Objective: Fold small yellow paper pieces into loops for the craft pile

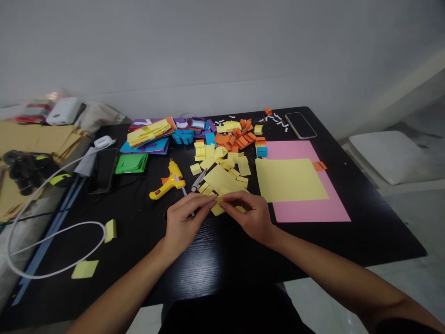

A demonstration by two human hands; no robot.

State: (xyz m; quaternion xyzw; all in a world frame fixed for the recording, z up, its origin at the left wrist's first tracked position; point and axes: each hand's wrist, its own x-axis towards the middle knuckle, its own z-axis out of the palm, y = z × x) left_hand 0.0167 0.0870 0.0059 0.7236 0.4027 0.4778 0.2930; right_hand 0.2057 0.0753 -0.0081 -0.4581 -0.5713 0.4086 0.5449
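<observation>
Pinched 1 yellow piece [217, 210] between left hand [182, 220] and right hand [250, 215], beside glue gun [168, 183]. Noted folded pile [222, 167] done, 1 yellow sheet [292, 180] uncut.

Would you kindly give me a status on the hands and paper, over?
Left hand and right hand both pinch the yellow paper piece. Scissors and glue gun lie just beyond. Yellow scraps close around.

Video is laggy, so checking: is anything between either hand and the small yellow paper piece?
Nothing visible. The left hand and right hand both pinch the yellow paper piece; the scissors lie just beyond the left hand, not between.
</observation>
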